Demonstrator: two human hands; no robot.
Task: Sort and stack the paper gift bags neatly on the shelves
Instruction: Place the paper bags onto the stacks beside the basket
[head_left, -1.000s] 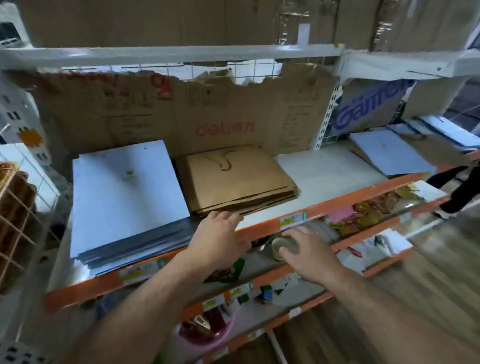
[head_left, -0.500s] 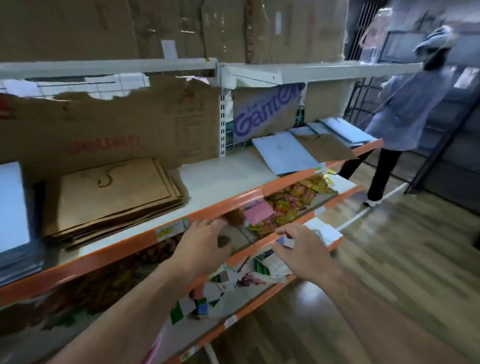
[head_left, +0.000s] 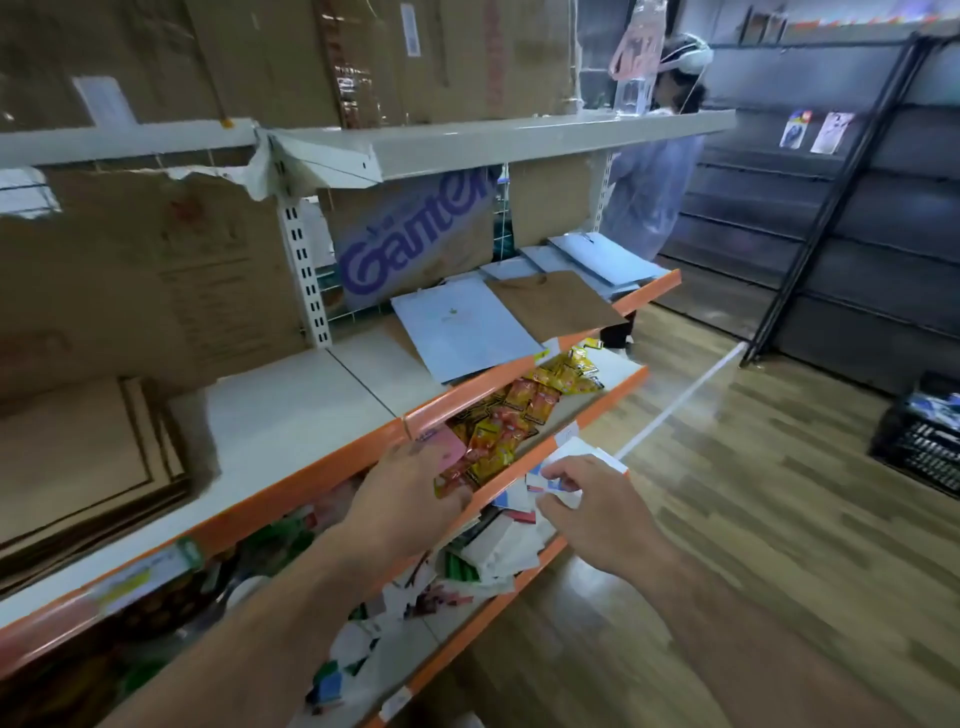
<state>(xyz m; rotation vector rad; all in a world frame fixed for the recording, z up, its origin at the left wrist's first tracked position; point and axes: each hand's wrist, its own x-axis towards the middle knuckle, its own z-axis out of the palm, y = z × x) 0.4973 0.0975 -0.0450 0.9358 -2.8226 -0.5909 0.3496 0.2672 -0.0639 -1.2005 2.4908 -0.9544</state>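
A neat stack of flat brown paper bags (head_left: 78, 467) lies at the left of the white shelf (head_left: 291, 410). Further right on the same shelf lie a light blue bag (head_left: 457, 332), a brown bag (head_left: 556, 301) and several more blue bags (head_left: 597, 260), loosely overlapping. My left hand (head_left: 410, 493) hovers in front of the orange shelf edge, fingers apart, holding nothing. My right hand (head_left: 597, 504) floats beside it over the lower shelves, fingers loosely curled and empty.
Lower shelves hold yellow and red snack packets (head_left: 519, 410) and loose cards (head_left: 493, 545). Cardboard sheets (head_left: 145, 270) line the back. A person in a pale blue coat (head_left: 649, 182) stands at the shelf's far end. A black crate (head_left: 924, 436) sits on the wooden floor.
My view has swung right, so the blue stack on the left has left the frame. Both hands have moved right along the shelf edge, away from the brown stack.
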